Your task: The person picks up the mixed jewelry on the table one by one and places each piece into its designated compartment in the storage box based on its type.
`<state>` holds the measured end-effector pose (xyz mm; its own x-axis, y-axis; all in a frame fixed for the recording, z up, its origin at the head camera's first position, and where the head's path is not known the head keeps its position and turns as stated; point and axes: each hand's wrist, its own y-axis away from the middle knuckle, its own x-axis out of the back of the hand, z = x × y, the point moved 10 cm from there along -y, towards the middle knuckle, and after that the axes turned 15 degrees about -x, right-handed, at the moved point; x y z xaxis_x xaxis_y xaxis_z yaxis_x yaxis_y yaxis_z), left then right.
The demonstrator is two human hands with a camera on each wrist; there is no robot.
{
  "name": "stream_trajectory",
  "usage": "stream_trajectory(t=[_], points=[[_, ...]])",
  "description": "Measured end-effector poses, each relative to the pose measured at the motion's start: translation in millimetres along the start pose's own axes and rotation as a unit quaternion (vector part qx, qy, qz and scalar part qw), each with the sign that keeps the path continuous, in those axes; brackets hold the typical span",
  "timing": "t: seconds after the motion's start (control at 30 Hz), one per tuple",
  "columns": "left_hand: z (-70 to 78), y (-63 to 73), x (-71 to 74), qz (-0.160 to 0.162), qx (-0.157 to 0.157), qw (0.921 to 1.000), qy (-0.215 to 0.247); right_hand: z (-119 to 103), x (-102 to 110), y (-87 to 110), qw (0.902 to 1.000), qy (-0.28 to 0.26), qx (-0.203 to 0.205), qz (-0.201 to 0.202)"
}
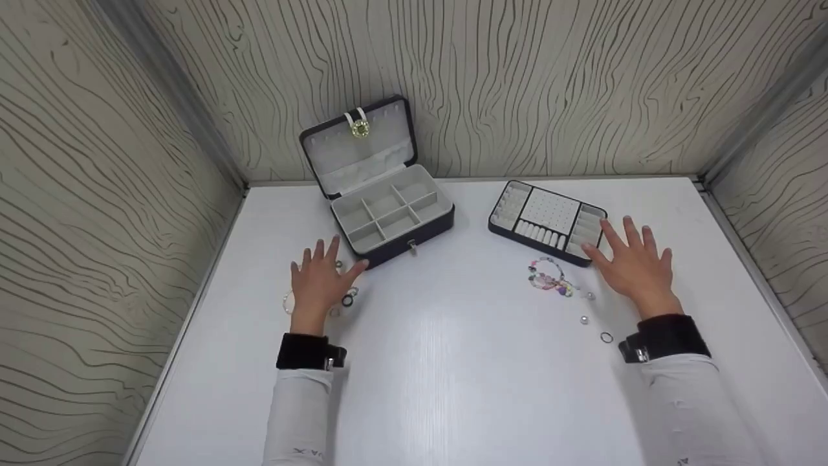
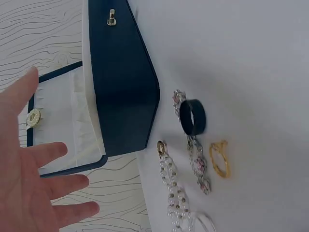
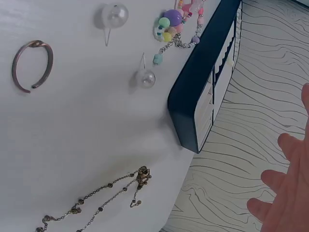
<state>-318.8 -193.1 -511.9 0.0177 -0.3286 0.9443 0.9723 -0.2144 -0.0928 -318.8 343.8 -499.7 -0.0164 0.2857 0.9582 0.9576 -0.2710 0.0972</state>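
Note:
My left hand (image 1: 317,281) is held with fingers spread over small jewellery, left of an open dark-blue jewellery box (image 1: 388,252) with a divided pale interior. Around it lie a black ring (image 2: 199,118), a gold ring (image 2: 228,165), a pearl bracelet (image 2: 171,176) and a silver bracelet with pink stones (image 2: 199,166). My right hand (image 1: 637,272), fingers also spread, overlaps the right end of a dark-edged jewellery tray (image 1: 537,245) in the head view. Colourful beaded bracelets (image 1: 546,283), two pearl earrings (image 3: 147,78), an open-ended ring (image 3: 15,67) and a chain necklace (image 3: 100,209) lie nearby. Both hands hold nothing.
A white table (image 1: 427,362) bears everything. Wood-grain patterned panels (image 1: 491,84) stand behind and at both sides, with grey posts at the corners. The box lid (image 1: 362,152) stands raised near the back panel, its gold round clasp (image 1: 360,129) facing forward.

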Motion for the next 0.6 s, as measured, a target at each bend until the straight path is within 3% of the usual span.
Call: stream_trajectory(t=[0.2, 0.4, 0.6], points=[[20.3, -3.0, -3.9, 0.024, -0.012, 0.9996, 0.012, -5, -16, 1.3, 0.9991, 0.004, 0.008, -0.04], [52.2, -7.8, -12.3, 0.052, -0.053, 0.997, 0.023, -7, -33, 2.0, 0.9957, 0.01, 0.012, -0.092], [80.9, -11.1, -24.9, 0.046, -0.084, 0.9949, 0.033, -5, -49, 2.6, 0.9904, 0.005, 0.003, -0.138]])
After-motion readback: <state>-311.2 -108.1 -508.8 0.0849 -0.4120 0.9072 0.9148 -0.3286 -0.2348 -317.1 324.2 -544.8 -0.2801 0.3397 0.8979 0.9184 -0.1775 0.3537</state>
